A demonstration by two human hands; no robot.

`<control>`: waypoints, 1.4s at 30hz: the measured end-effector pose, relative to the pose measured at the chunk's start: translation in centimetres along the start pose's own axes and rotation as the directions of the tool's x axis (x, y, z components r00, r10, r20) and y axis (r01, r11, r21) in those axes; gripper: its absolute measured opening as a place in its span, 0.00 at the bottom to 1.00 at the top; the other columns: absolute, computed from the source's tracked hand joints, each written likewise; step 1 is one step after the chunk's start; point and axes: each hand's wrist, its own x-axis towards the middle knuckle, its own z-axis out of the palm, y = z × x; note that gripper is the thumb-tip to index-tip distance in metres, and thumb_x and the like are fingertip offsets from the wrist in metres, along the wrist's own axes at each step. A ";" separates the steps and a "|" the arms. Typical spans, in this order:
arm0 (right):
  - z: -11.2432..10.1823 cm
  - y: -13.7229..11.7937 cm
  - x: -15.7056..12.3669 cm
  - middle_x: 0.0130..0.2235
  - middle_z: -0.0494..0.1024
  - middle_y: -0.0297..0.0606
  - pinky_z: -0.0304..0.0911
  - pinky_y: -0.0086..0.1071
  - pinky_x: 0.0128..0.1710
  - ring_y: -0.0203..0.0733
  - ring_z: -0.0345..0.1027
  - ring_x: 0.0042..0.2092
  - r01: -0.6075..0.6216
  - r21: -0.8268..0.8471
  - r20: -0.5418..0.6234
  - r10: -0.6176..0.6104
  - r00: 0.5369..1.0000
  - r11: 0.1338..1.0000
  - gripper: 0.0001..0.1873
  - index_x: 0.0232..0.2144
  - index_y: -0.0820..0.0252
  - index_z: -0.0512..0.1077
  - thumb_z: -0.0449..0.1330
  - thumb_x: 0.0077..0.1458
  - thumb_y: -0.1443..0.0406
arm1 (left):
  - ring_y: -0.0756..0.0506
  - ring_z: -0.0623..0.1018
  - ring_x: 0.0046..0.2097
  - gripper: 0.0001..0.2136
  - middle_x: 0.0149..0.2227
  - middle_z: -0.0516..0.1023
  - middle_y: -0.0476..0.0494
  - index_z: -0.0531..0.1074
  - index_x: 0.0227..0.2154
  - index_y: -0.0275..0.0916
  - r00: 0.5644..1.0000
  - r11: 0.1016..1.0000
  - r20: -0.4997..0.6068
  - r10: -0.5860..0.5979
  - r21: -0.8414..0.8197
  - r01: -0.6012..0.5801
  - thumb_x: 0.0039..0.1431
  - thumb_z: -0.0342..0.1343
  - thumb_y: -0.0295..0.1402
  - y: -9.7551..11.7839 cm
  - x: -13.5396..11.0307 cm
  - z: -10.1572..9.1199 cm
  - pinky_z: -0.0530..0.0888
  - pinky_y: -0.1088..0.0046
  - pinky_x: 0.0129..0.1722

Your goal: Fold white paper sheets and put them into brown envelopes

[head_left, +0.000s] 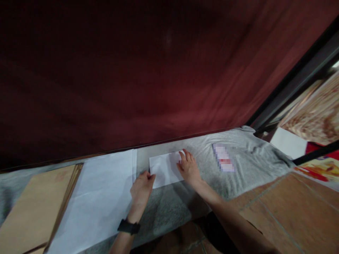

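A small white sheet of paper (165,169), perhaps folded, lies on the grey cloth (169,203). At its lower left corner my left hand (141,185) has its fingers curled in a pinch on the edge; a black band circles that wrist. My right hand (189,167) rests on the sheet's right end, fingers apart and slightly bent, covering part of that edge. To the left is a stack of larger white sheets (97,197), close beside my left hand.
Brown envelopes (39,201) are stacked at the far left. A blurred-out slip with a red mark (224,158) lies right of my right hand. Behind the cloth rises a dark red panel (159,77). A tiled floor (299,211) and dark metal frame (293,74) are on the right.
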 end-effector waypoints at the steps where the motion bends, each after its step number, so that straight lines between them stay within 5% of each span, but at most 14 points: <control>1: 0.5 -0.5 -0.2 0.69 0.57 0.53 0.56 0.50 0.62 0.56 0.52 0.67 0.055 0.034 0.002 -0.055 0.998 0.998 0.29 0.67 0.63 0.57 0.52 0.67 0.62 | 0.41 0.82 0.41 0.12 0.37 0.83 0.43 0.73 0.35 0.44 1.000 1.000 0.001 -0.001 0.000 0.001 0.65 0.49 0.43 0.0 0.0 0.0 0.68 0.69 0.33; 6: 2.7 -2.4 -1.6 0.72 0.49 0.45 0.47 0.51 0.67 0.55 0.44 0.71 0.220 0.068 0.057 -0.224 0.973 0.973 0.30 0.69 0.59 0.54 0.49 0.70 0.57 | 0.41 0.81 0.42 0.12 0.38 0.83 0.43 0.72 0.35 0.44 1.000 1.000 0.014 0.013 -0.018 -0.013 0.65 0.49 0.43 0.2 0.0 -0.2 0.68 0.69 0.34; 14: 4.2 -2.5 -2.5 0.70 0.56 0.45 0.45 0.52 0.68 0.54 0.48 0.70 0.202 0.013 0.058 -0.202 0.978 0.979 0.29 0.69 0.57 0.56 0.47 0.71 0.55 | 0.38 0.81 0.43 0.12 0.38 0.82 0.38 0.72 0.42 0.41 1.000 0.998 -0.012 -0.020 0.060 0.021 0.66 0.48 0.42 1.2 -0.9 -1.3 0.72 0.65 0.37; 17: 4.2 -2.5 -2.5 0.70 0.55 0.46 0.46 0.52 0.68 0.54 0.49 0.70 0.206 0.006 0.056 -0.206 0.977 0.979 0.29 0.69 0.58 0.55 0.47 0.71 0.56 | 0.37 0.80 0.48 0.15 0.44 0.81 0.33 0.71 0.48 0.35 0.973 0.988 -0.190 0.132 0.098 -0.115 0.68 0.44 0.37 2.3 -1.2 -0.5 0.73 0.62 0.47; 19: 4.3 -2.6 -2.5 0.70 0.55 0.46 0.46 0.53 0.67 0.54 0.48 0.70 0.213 -0.005 0.070 -0.212 0.975 0.977 0.29 0.70 0.58 0.54 0.47 0.71 0.57 | 0.37 0.75 0.57 0.19 0.54 0.77 0.29 0.69 0.54 0.32 0.909 0.949 -0.274 0.314 0.110 -0.295 0.69 0.40 0.35 3.2 -1.1 0.8 0.69 0.60 0.56; 22: 4.2 -2.6 -2.4 0.71 0.54 0.45 0.45 0.53 0.68 0.54 0.48 0.70 0.227 -0.029 0.095 -0.223 0.970 0.974 0.30 0.70 0.59 0.53 0.48 0.70 0.61 | 0.36 0.61 0.69 0.24 0.67 0.63 0.32 0.63 0.63 0.31 0.830 0.873 -0.273 0.487 0.133 -0.468 0.70 0.40 0.37 4.5 -0.6 3.4 0.59 0.55 0.67; 28: 4.0 -2.4 -2.2 0.70 0.58 0.40 0.44 0.46 0.69 0.47 0.50 0.70 0.194 0.005 0.080 -0.193 0.978 0.981 0.28 0.69 0.58 0.55 0.46 0.70 0.65 | 0.38 0.55 0.71 0.28 0.70 0.58 0.35 0.59 0.66 0.32 0.854 0.898 -0.287 0.434 0.208 -0.387 0.70 0.38 0.43 4.8 0.5 6.8 0.53 0.54 0.70; 42: 4.3 1.8 -0.2 0.69 0.58 0.46 0.47 0.46 0.67 0.51 0.50 0.70 0.063 -0.060 0.020 -0.062 0.998 0.996 0.29 0.68 0.63 0.57 0.47 0.71 0.56 | 0.34 0.57 0.71 0.31 0.69 0.56 0.23 0.55 0.67 0.24 0.796 0.927 -0.478 0.370 0.134 -0.350 0.70 0.39 0.43 2.6 1.1 7.6 0.56 0.51 0.68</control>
